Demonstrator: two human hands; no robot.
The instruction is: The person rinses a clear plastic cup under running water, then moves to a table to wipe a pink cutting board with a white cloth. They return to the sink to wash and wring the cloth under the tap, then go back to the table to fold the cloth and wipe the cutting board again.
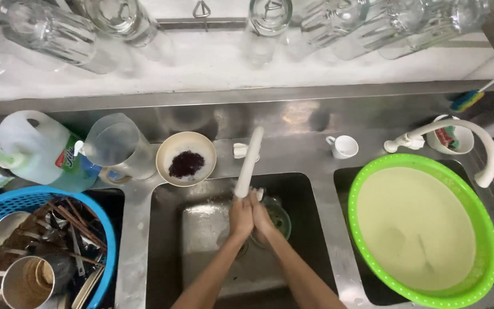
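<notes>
I see both hands pressed together under the white tap spout (249,163) in the middle sink basin (212,229). My left hand (240,216) and right hand (262,214) touch each other, palms close, fingers curled inward; something small and pale shows just at their tops below the spout's end, but I cannot tell what it is or whether either hand grips it. Right beside the right hand, down in the basin, lies a dark green bowl (279,220), partly hidden by the wrist.

On the steel worktop (298,150) behind the basin sits a cream bowl (186,158) with a dark clump in it, just left of the spout. Further left stand a clear plastic jug (119,146) and a large pale bottle of green liquid (35,146). A blue basket (105,229) at the far left holds metal cups, chopsticks and other utensils. To the right of the spout stands a small white cup (344,146).

The right basin carries a big green tub (475,206) filled with cloudy pale water, with a second white tap (470,134) curving above its rim. Near it sits a small white bowl of sponges (453,137), and a blue and yellow brush (469,100) leans by the wall. Glass mugs (52,31) hang upside down overhead.
</notes>
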